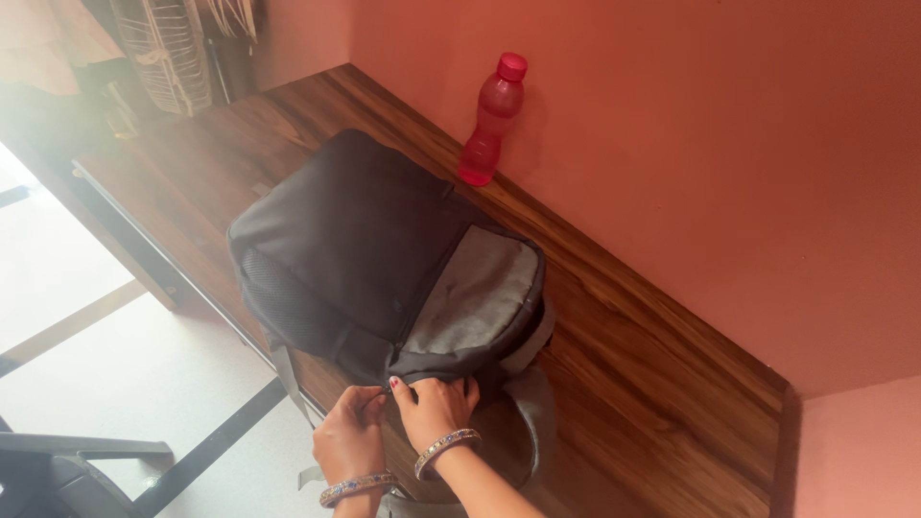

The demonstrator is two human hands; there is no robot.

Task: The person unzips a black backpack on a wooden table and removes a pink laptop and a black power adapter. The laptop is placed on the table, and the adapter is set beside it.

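A dark grey backpack (355, 240) with a lighter grey panel lies flat on a brown wooden desk (624, 326). Both hands meet at its near edge. My left hand (347, 439) pinches something small at the bag's rim, likely a zip pull. My right hand (434, 405) grips the rim of the backpack beside it, fingers curled over the fabric. Each wrist wears a beaded bangle. A grey strap hangs down off the desk edge under my hands.
A red plastic bottle (493, 120) stands upright against the salmon wall behind the backpack. A woven basket (168, 53) sits at the far left end. Pale floor tiles and a dark chair part (67, 460) lie below the desk edge.
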